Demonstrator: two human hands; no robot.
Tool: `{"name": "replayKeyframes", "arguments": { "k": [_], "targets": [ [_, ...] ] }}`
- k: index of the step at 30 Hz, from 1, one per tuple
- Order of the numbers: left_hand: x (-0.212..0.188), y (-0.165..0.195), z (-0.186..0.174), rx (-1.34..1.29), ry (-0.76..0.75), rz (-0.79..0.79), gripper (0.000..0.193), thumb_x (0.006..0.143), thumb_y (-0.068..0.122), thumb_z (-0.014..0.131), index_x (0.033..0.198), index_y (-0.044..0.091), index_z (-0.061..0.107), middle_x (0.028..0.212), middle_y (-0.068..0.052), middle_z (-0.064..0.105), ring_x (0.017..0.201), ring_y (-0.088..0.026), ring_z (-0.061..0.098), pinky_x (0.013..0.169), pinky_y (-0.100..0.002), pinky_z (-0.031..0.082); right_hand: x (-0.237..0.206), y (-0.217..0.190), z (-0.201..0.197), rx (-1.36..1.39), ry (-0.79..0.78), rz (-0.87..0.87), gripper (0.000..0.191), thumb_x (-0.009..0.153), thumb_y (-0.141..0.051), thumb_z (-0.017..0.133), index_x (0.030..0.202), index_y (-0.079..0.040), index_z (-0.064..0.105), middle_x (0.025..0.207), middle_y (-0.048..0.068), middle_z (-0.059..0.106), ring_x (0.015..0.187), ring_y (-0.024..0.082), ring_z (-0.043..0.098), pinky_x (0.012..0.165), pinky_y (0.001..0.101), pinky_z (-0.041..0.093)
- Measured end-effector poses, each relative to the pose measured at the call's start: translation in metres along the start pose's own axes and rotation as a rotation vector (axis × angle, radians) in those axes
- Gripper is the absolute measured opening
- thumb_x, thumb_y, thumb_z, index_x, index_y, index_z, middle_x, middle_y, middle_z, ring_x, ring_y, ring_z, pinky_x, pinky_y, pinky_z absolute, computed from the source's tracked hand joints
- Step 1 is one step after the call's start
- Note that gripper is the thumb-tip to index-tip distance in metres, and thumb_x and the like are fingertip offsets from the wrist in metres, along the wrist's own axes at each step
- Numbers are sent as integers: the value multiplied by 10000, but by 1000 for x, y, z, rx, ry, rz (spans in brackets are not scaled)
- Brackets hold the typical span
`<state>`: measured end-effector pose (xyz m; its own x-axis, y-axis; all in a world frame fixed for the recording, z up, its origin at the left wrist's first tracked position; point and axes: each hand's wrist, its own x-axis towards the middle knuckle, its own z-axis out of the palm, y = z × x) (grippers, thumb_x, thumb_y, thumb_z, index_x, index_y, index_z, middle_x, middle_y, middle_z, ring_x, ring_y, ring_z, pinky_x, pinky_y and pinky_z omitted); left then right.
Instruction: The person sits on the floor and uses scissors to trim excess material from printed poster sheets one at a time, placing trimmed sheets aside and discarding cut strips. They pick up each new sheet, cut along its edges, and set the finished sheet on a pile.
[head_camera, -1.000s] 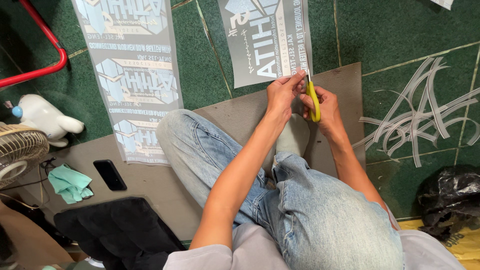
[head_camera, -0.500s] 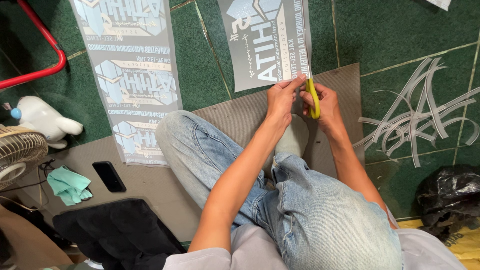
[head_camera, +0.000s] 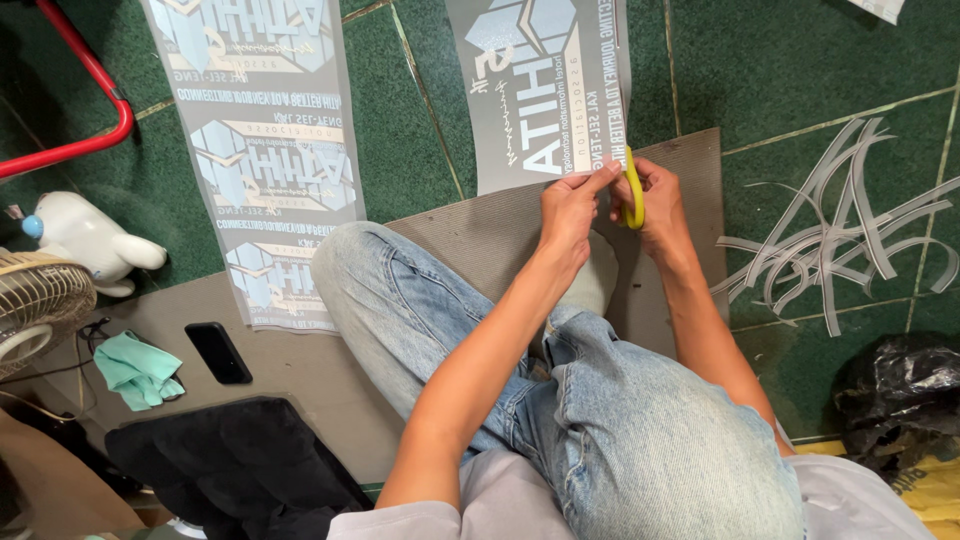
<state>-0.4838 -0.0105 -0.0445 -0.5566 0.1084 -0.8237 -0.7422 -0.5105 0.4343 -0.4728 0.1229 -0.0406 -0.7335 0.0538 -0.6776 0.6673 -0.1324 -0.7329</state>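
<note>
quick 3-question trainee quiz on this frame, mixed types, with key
1. True or false: the right hand holds yellow-handled scissors.
2. What does the left hand pinch? A) phone B) printed grey sheet C) green cloth
3. Which side of the mat do the cut strips lie on, in the picture?

Key
1. True.
2. B: the printed grey sheet, at its near edge.
3. The right side, on the green floor.

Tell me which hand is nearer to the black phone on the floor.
Left. The left hand pinches the printed sheet well right of the black phone; the right hand, gripping yellow-handled scissors, is farther right.
</note>
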Motion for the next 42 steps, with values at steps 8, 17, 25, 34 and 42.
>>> {"name": "replayKeyframes", "arguments": {
  "k": [8, 17, 25, 34, 42],
  "targets": [
    [-7, 0, 4, 5, 14, -19, 208, 843, 230, 830, 964, 63, 800, 727, 83, 624, 610, -20, 390, 533, -212, 324, 4, 5, -3, 19, -13, -27, 273, 980, -212, 729, 1122, 13, 668, 751, 13, 636, 581, 92, 585, 534, 233, 487],
    [-13, -1, 3, 11, 18, -28, 211, 841, 232, 834, 951, 56, 802, 719, 62, 624, 603, -30, 396, 526, -217, 319, 7, 1, -4, 2, 14, -11, 246, 965, -171, 727, 1118, 15, 674, 768, 26, 652, 579, 100, 598, 519, 235, 473],
    [-19, -1, 3, 9, 9, -30, 215, 844, 230, 835, 957, 50, 804, 723, 54, 624, 608, -32, 394, 528, -220, 312, 12, 0, -7, 30, -13, -26, 253, 924, -110, 742, 1140, 7, 682, 853, 25, 692, 592, 85, 601, 522, 223, 474],
    [-27, -4, 3, -5, -23, 7, 212, 848, 216, 835, 959, 40, 792, 754, 52, 656, 594, -26, 369, 518, -218, 291, 15, -4, -5, 20, 4, -2, 244, 929, -115, 722, 1142, -2, 690, 839, 25, 700, 591, 73, 604, 506, 218, 475],
    [-36, -1, 2, 2, 8, -19, 221, 848, 208, 830, 985, 36, 798, 729, 77, 626, 593, -21, 359, 524, -217, 293, 15, -17, -4, -36, 25, -14, 266, 955, -192, 744, 1129, 5, 702, 856, 10, 703, 635, 41, 604, 523, 203, 471]
  ]
}}
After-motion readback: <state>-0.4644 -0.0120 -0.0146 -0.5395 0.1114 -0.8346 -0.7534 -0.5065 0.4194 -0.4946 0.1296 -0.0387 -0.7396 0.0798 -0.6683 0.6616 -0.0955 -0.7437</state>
